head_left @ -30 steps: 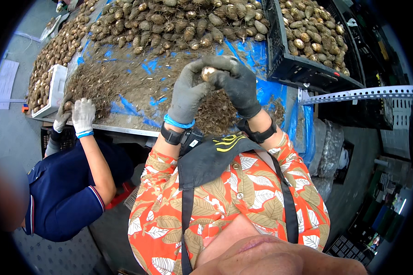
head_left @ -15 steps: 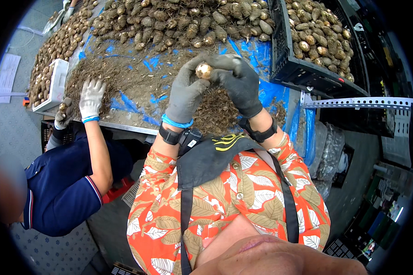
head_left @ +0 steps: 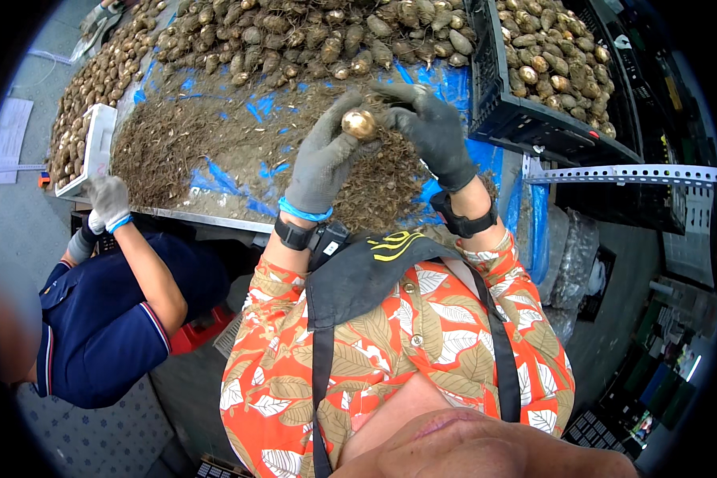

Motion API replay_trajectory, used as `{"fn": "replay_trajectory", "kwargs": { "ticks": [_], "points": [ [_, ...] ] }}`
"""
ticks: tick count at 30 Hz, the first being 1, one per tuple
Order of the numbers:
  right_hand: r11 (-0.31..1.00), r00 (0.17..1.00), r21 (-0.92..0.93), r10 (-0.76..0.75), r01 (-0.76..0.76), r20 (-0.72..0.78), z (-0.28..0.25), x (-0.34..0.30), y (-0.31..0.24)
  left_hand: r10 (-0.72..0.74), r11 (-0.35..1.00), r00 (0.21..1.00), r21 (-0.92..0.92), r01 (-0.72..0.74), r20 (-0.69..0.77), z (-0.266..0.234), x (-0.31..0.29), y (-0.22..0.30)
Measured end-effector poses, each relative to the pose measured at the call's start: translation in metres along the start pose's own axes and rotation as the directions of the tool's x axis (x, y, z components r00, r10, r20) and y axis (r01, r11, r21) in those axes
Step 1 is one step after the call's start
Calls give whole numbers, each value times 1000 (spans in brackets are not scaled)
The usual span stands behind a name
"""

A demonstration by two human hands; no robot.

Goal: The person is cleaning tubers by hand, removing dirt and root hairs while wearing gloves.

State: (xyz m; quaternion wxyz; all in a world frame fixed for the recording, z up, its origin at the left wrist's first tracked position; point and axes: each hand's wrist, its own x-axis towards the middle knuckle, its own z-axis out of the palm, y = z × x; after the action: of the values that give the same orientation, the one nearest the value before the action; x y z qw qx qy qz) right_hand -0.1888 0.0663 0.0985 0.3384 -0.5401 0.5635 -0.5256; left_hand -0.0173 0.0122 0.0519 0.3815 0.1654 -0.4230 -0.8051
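Note:
Between the thumb and fingers of my grey-gloved left hand (head_left: pixel 323 159) is a small round taro (head_left: pixel 358 123), its pale cut end facing up. My right hand (head_left: pixel 432 135), in a darker grey glove, is just to the right of it with fingers apart and nothing visible in them. Below both hands lies a heap of brown root fibres (head_left: pixel 378 187) on the table. A large pile of hairy brown taros (head_left: pixel 295 40) covers the far side of the table.
A black crate of trimmed taros (head_left: pixel 554 72) stands at the far right, beside a perforated metal rail (head_left: pixel 629 175). At left, a co-worker's gloved hands (head_left: pixel 107 203) are near a white container (head_left: pixel 98 147) and more taros (head_left: pixel 107 76). Torn blue plastic sheeting (head_left: pixel 223 182) shows through the dirt.
My right hand has moved slightly right, away from the taro, and its fingers have opened. The taro stays in my left hand. The co-worker's hand has drawn back left off the table.

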Motion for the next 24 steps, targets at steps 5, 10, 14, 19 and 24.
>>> {"fn": "replay_trajectory", "kwargs": {
  "ticks": [5,10,14,19,24],
  "points": [
    [999,999,3,-46,46,17,18,5,9,123,962,992,247,-112,-30,-5,2,-4],
    [968,995,-250,-2,-24,-100,4,18,55,45,968,996,243,-62,76,-17,1,-9],
    [998,998,-3,-60,60,6,-17,7,58,-5,988,999,157,-2,39,-7,1,0],
    [996,995,60,-72,69,64,6,-1,24,50,979,999,198,-50,3,-10,4,9],
    [967,956,58,-254,248,149,17,3,25,62,901,998,429,-64,20,-17,6,7]
  ]
}}
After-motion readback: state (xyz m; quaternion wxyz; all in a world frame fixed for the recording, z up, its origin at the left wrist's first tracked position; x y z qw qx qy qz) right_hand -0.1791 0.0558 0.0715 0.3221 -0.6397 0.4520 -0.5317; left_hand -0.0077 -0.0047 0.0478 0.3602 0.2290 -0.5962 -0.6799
